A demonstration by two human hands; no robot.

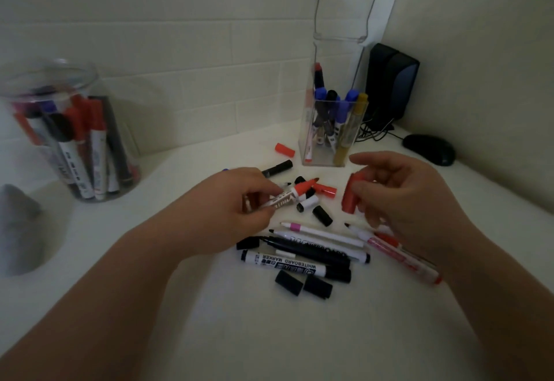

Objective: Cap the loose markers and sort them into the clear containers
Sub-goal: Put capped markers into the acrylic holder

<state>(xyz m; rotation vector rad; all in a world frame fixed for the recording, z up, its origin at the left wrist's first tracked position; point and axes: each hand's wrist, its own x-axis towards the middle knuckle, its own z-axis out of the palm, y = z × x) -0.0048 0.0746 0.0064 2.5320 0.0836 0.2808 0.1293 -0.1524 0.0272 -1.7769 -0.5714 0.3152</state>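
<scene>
Head cam: an uncapped red marker (287, 195) is pinched in the left hand (230, 209), tip pointing right. A red cap (351, 197) is held by the right hand (401, 197), just beside the tip, not touching. More markers & caps are spread on the white table (269, 335). Round jar (69, 131) at left, square holder (331, 128) at back, both w/ markers inside.

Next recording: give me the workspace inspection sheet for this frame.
Surface: white table, dimly lit.
Job's things: uncapped red marker and red cap in hand; loose markers and black caps on the table; round jar and rectangular container hold markers.
Clutter: grey object at left.
Grippers: left hand grips the marker; right hand pinches the cap, not yet on.
Cables: dark cables beside speakers and mouse.
Surroundings: tiled wall.
</scene>
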